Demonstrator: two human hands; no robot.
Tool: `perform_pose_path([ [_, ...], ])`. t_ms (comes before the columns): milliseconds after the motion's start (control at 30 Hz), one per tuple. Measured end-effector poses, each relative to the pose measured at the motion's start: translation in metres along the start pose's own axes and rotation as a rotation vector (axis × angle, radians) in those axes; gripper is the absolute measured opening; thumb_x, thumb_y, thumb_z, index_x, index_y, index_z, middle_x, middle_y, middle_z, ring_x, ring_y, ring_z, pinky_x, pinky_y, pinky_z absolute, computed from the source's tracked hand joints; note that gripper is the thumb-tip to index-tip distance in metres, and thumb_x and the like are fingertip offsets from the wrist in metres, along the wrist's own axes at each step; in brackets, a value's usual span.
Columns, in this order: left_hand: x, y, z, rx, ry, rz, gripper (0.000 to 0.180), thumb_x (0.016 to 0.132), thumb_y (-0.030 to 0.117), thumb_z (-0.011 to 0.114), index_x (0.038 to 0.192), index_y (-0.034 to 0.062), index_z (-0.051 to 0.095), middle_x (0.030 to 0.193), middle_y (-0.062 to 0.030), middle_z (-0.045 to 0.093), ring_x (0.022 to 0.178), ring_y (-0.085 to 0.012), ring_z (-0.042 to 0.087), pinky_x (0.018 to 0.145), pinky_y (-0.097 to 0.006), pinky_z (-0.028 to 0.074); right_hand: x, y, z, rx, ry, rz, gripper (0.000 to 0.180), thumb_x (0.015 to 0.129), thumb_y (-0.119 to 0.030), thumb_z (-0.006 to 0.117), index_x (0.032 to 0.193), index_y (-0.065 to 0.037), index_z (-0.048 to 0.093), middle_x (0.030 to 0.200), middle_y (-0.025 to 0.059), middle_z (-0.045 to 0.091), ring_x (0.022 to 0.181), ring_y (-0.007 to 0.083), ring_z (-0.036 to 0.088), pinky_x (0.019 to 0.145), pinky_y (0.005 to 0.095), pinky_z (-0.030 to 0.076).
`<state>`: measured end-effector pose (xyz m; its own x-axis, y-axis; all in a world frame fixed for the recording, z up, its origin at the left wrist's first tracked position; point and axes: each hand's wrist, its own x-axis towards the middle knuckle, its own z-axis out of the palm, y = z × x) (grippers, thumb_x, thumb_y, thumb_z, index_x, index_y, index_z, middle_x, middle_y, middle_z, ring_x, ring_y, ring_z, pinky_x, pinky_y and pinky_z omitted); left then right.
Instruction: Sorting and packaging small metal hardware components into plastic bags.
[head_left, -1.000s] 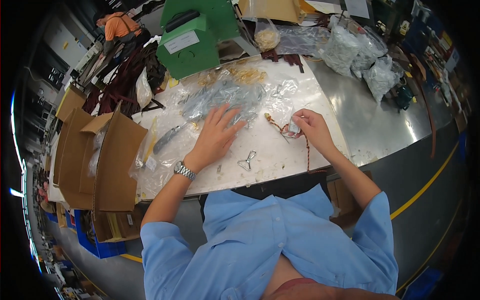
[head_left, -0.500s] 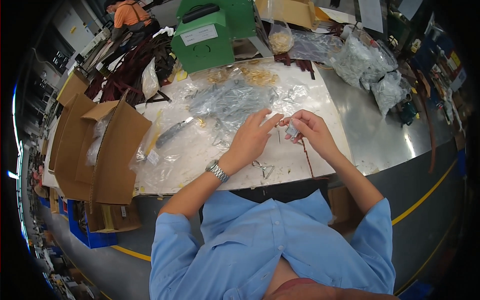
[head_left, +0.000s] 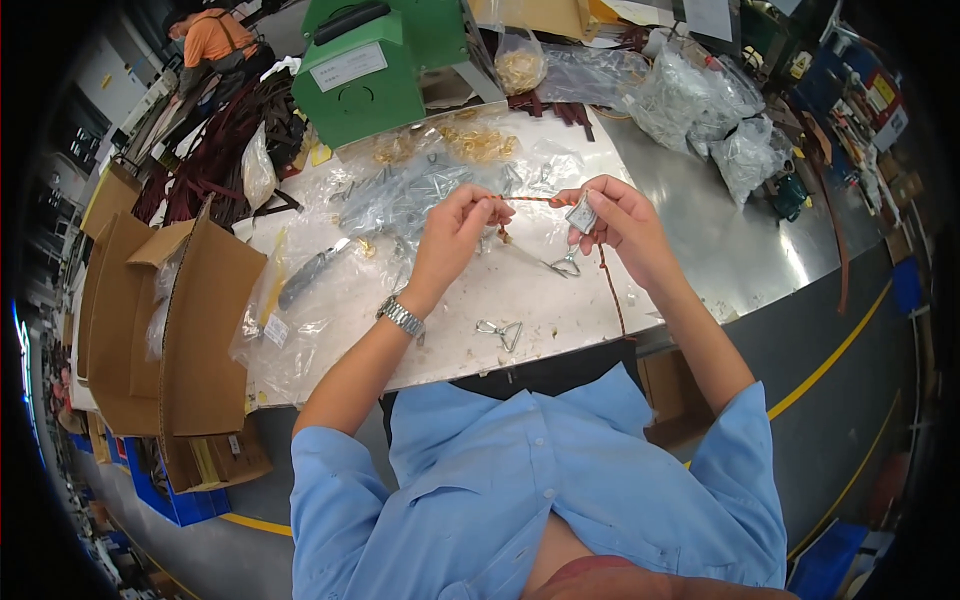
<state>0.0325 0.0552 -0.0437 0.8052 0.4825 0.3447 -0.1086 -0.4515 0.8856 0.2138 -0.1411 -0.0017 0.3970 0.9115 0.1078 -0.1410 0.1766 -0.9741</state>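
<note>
Above the white-covered table (head_left: 470,330), my left hand (head_left: 455,235) pinches one end of a thin reddish-brown cord (head_left: 612,290). My right hand (head_left: 615,225) grips the same cord together with a small silver tag (head_left: 581,214); the cord's tail hangs down past the table's edge. A metal clip (head_left: 566,264) dangles just below my right hand. Another metal clip (head_left: 500,332) lies on the table nearer to me. A watch sits on my left wrist.
A green machine (head_left: 385,65) stands at the back. Clear bags of metal parts (head_left: 420,190) and brass pieces lie mid-table, more bags (head_left: 700,100) at the right. Open cardboard boxes (head_left: 170,320) stand left. A dark tool (head_left: 310,272) lies left. A person in orange (head_left: 205,35) works far behind.
My left hand rose from the bags on the table to meet the right one, and both now hold the cord stretched between them, higher than before.
</note>
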Motion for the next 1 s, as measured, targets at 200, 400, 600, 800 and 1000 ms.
perform_pose_path([
  [200, -0.012, 0.023, -0.014, -0.495, 0.073, -0.130, 0.018, 0.113, 0.020, 0.052, 0.111, 0.0024, 0.058, 0.089, -0.0089, 0.072, 0.076, -0.0155, 0.069, 0.074, -0.028, 0.055, -0.018, -0.010, 0.024, 0.044, -0.042, 0.071, 0.019, 0.113, -0.026, 0.052, 0.109, -0.008, 0.058, 0.113, 0.0186, 0.075, 0.066, 0.0114, 0.066, 0.053, 0.0236, 0.051],
  [400, -0.039, 0.035, -0.056, -0.427, -0.112, -0.286, 0.010, 0.107, 0.013, 0.063, 0.107, 0.0032, 0.066, 0.085, -0.0007, 0.065, 0.069, -0.0084, 0.055, 0.067, -0.024, 0.046, -0.048, -0.019, 0.030, 0.131, -0.108, 0.149, 0.022, 0.113, -0.029, 0.052, 0.110, -0.008, 0.059, 0.103, 0.0150, 0.076, 0.058, 0.0078, 0.059, 0.049, 0.0196, 0.044],
  [600, -0.059, 0.059, -0.106, 0.229, -0.290, -0.010, 0.011, 0.091, 0.004, 0.077, 0.100, 0.0007, 0.073, 0.082, -0.0013, 0.065, 0.077, -0.0102, 0.057, 0.072, -0.028, 0.046, -0.084, -0.021, 0.020, 0.165, -0.025, 0.148, 0.020, 0.112, -0.027, 0.054, 0.107, -0.008, 0.058, 0.100, 0.0164, 0.075, 0.050, 0.0064, 0.050, 0.045, 0.0186, 0.039],
  [800, -0.099, 0.052, -0.115, 0.620, -0.191, 0.124, 0.008, 0.090, 0.004, 0.075, 0.097, 0.0015, 0.071, 0.095, -0.0081, 0.070, 0.089, -0.0287, 0.066, 0.082, -0.037, 0.052, -0.136, -0.016, 0.009, 0.118, -0.088, 0.368, 0.019, 0.109, -0.023, 0.059, 0.103, -0.005, 0.060, 0.092, 0.0179, 0.076, 0.049, 0.0065, 0.052, 0.044, 0.0177, 0.038],
  [1000, -0.131, 0.050, -0.099, 0.682, -0.122, -0.008, 0.009, 0.094, 0.007, 0.071, 0.100, 0.0018, 0.070, 0.107, -0.0126, 0.071, 0.091, -0.0324, 0.069, 0.085, -0.041, 0.056, -0.181, -0.007, -0.011, -0.058, -0.125, 0.581, 0.015, 0.108, -0.018, 0.060, 0.102, -0.005, 0.062, 0.091, 0.0134, 0.077, 0.056, 0.0059, 0.058, 0.048, 0.0190, 0.041],
])
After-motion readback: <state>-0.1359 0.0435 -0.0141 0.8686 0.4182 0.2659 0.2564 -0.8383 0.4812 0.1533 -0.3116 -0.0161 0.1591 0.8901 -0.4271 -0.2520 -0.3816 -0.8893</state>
